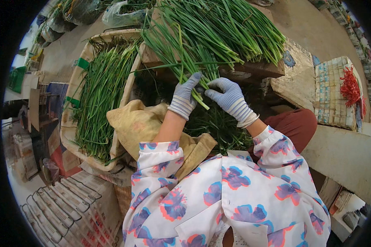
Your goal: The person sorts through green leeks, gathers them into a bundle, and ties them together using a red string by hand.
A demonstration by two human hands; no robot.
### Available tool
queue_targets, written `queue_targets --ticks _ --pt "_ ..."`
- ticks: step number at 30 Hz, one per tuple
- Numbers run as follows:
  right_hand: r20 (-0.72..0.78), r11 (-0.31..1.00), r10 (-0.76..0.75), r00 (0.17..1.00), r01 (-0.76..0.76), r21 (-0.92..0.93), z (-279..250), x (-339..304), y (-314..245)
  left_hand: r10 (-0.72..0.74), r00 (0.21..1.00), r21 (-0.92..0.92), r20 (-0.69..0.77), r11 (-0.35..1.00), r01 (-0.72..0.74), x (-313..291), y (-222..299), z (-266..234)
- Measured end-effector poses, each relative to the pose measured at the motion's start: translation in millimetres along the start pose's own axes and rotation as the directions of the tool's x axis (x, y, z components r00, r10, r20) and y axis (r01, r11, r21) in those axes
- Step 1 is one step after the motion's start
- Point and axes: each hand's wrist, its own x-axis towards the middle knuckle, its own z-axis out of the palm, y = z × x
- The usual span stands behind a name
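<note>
Green stalks (184,68) in gloved hands (185,94)

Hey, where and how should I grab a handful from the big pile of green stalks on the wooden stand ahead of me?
Probably by the pale stem ends, coming from the near right side with your right hand. The pile lies with those ends toward you, fairly parallel near the stand's edge, while the leaves run away to the upper left.
</note>
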Motion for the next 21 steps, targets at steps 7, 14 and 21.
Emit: queue_targets --ticks 7,14,21 --pt "0.04 0.809 0.26 0.965 -0.24 0.537 22.7 -2.4 2.9 0.041 0.998 0.114 -0.041 0.993 -0.036 -9.5 6.3 -16.2" --pt "0.329 0.825 0.094 0.94 -0.259 0.503 -21.6 -47.4 -18.4 0.005 0.995 -0.017 -0.1 1.0 -0.007 8.1 13.0 -32.8" --pt "0.522 0.598 -0.128 0.843 0.486 -0.638 -64.0 -15.1 -35.0 0.073 0.997 0.188 -0.034 0.98 -0.065 -6.7 7.1 -18.0"
